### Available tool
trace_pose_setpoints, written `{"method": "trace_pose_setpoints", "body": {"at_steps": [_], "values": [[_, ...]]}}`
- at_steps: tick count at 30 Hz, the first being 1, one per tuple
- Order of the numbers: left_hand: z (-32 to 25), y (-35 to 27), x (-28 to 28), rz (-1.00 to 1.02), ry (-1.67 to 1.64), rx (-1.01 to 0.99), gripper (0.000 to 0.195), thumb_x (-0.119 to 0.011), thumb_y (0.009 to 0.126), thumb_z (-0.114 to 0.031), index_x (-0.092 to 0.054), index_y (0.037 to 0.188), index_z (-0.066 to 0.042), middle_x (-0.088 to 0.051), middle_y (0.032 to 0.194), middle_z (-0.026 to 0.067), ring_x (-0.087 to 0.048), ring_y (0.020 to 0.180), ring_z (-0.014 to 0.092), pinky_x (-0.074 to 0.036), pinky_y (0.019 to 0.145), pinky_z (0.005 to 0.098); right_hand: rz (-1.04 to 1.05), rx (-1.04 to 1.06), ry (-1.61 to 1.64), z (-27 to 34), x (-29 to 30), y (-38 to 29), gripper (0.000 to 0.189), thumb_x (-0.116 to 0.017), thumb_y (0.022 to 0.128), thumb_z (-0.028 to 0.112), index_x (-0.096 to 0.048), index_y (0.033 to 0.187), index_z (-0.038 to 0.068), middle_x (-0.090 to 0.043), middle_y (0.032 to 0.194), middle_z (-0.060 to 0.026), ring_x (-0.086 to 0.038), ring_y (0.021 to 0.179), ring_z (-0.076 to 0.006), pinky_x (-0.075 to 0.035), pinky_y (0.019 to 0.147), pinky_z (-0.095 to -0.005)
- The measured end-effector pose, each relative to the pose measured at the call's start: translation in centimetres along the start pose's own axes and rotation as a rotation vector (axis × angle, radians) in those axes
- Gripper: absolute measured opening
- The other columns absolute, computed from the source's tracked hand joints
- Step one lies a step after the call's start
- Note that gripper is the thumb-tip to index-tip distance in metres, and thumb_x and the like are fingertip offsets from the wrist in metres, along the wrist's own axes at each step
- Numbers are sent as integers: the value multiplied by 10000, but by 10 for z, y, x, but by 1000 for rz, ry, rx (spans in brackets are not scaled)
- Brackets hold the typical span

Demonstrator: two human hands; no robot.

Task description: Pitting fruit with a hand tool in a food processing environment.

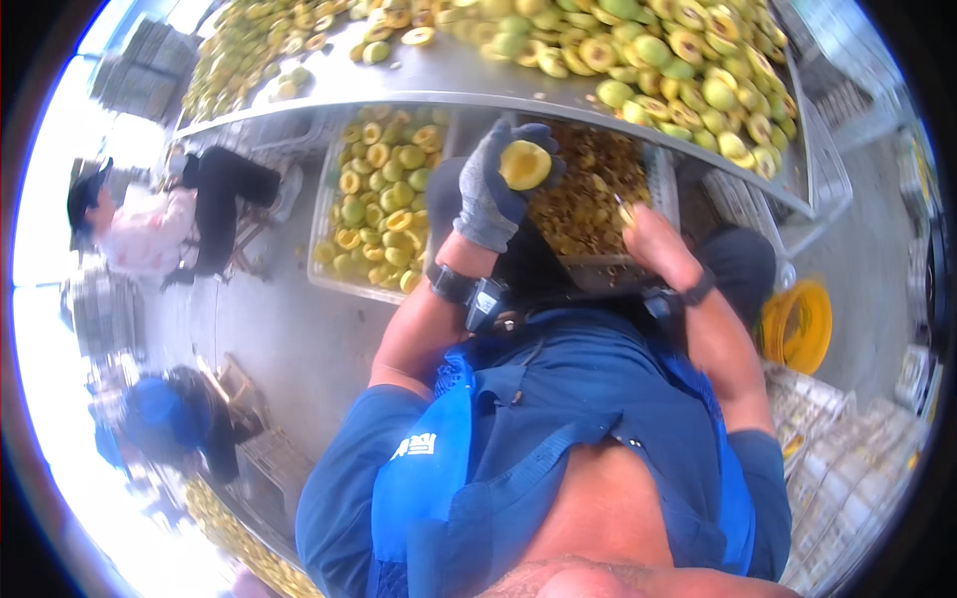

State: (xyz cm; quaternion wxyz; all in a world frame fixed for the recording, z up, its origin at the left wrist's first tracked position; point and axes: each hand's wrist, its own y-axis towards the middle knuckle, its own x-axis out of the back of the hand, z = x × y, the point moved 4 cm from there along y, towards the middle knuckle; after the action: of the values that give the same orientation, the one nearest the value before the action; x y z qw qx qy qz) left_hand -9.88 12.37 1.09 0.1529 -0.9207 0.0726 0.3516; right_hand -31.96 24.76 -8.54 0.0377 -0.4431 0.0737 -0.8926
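My left hand (497,179), in a grey and dark blue glove, holds a halved yellow-green fruit (525,165), its cut face showing. To its right my bare right hand (654,243) grips a small tool (620,203) with a thin tip; its exact kind is too small to tell. Beneath both hands a crate (591,187) holds brown scraps and pits. Left of it stands a pale plastic crate (317,258) of halved green and yellow fruit (396,202).
A metal table (448,97) with heaped fruit halves spans the front. A yellow bucket (798,327) and stacked crates (852,463) stand right. One person (149,224) sits at left, another (172,418) lower left.
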Motion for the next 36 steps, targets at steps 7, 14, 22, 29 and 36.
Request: {"method": "trace_pose_setpoints", "body": {"at_steps": [7,14,22,29,36], "values": [[-85,13,168,-48,147,-294,378,-535,1048,-261,-680,1180,62,-706,1132,128,-712,977,250,-619,827,382,8,-113,162,9,10,-7,310,-634,941,269,-561,1010,-25,-637,865,-250,-630,834,-441,-498,753,-498],[-84,-32,442,-661,455,-206,280,-681,968,-217,-666,1200,-60,-665,1147,100,-700,984,284,-662,717,471,58,-173,143,-4,6,4,294,-651,936,254,-582,992,-26,-649,864,-235,-642,825,-419,-502,747,-476],[-80,-17,391,-688,326,-69,289,-673,966,-199,-656,1214,-54,-652,1163,116,-718,960,343,-664,692,494,74,-115,52,0,-1,13,293,-656,929,242,-574,981,-34,-632,867,-257,-617,848,-464,-491,752,-495],[-115,24,404,-782,411,-118,303,-660,973,-257,-682,1200,-58,-675,1121,129,-721,913,271,-669,664,422,90,-155,43,-6,-1,8,296,-640,933,249,-582,981,-38,-638,886,-263,-619,875,-475,-491,759,-497],[-163,115,427,-742,567,-250,347,-680,911,-279,-755,1111,-6,-751,969,125,-684,888,245,-539,819,373,122,-249,22,6,3,14,300,-641,927,248,-588,990,-40,-641,885,-269,-623,886,-485,-493,766,-501]]}}
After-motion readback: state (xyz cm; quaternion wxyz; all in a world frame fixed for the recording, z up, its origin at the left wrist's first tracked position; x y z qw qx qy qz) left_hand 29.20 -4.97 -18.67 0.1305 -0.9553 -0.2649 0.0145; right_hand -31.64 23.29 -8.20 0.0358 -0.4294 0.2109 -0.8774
